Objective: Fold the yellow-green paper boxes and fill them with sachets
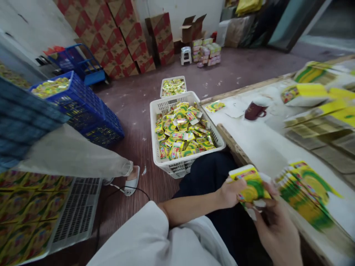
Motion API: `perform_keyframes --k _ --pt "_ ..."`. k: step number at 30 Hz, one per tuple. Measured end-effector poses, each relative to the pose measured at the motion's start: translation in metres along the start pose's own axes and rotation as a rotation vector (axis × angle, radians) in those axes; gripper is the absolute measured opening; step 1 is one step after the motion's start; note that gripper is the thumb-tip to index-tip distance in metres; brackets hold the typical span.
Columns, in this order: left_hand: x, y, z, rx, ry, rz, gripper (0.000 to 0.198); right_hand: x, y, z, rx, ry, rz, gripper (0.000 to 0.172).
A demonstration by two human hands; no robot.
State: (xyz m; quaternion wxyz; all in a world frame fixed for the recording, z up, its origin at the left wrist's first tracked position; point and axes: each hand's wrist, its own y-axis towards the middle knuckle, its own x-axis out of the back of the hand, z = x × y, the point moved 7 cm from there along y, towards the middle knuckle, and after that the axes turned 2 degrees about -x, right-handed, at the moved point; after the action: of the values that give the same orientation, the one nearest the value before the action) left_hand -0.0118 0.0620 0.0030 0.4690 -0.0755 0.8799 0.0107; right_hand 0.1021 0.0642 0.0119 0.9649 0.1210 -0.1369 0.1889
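My left hand (231,192) and my right hand (274,225) both grip a small yellow and green packet (249,184) near my lap, at the edge of the white table (260,144). My left fingers wrap its left side. My right fingers curl under its right side. A fanned stack of flat yellow and green cartons (307,194) lies on the table just right of the packet. A white plastic basket (166,107) full of small yellow sachets stands on the floor in front of my knees.
A dark red mug (253,111) stands on the table. More yellow cartons (318,99) pile at the right. Another person's leg and sandal (130,181) reach in from the left. Blue crates (83,107), a second white basket (173,87) and stacked cardboard boxes (122,37) stand behind.
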Motion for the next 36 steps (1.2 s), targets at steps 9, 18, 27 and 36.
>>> perform_keyframes --k 9,18,27,36 --pt "0.026 -0.004 -0.031 -0.325 0.263 -0.337 0.055 -0.037 -0.010 -0.009 -0.083 0.019 0.025 0.028" --pt "0.030 -0.002 -0.028 -0.106 0.608 -0.158 0.052 0.054 0.005 -0.016 0.109 -0.216 -0.245 0.006" --pt "0.013 -0.011 -0.028 0.099 1.069 0.318 0.102 0.043 -0.007 0.029 0.509 -0.605 0.078 0.018" --pt "0.004 -0.035 0.010 -0.110 1.185 0.195 0.072 0.019 -0.016 -0.025 -0.297 0.149 -0.190 0.049"
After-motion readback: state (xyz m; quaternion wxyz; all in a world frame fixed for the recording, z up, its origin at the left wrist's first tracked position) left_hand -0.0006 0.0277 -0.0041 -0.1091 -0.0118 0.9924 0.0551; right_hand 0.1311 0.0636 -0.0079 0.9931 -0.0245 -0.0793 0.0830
